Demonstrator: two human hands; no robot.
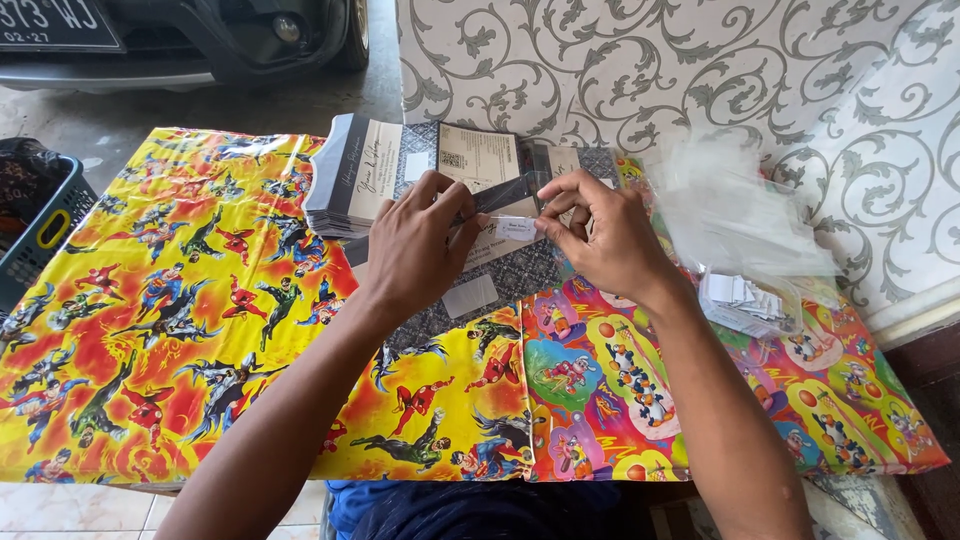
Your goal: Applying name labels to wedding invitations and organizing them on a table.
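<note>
A: Left hand is pinching a small white label by its left end, fingers closed narrow over a dark card sleeve. Right hand?

B: Right hand grips the same label from the other end, thumb and forefinger shut on it. Label sits right between the two hands, touching both, flat over the sleeve.

A: Anything under the hands?

B: Grey patterned sheet, with another blank white label just below the left hand's thumb. Everything lies on bright cartoon wrapping paper, which covers the table.

A: Beyond the left hand?

B: Stack of printed cards, just past the knuckles, fanned a bit. One loose card lies beside it.

A: Off the right hand's side?

B: Clear plastic bags in a loose heap, and near the wrist a little pile of white labels. Far off the left hand's side, a dark basket at the table's edge.
</note>
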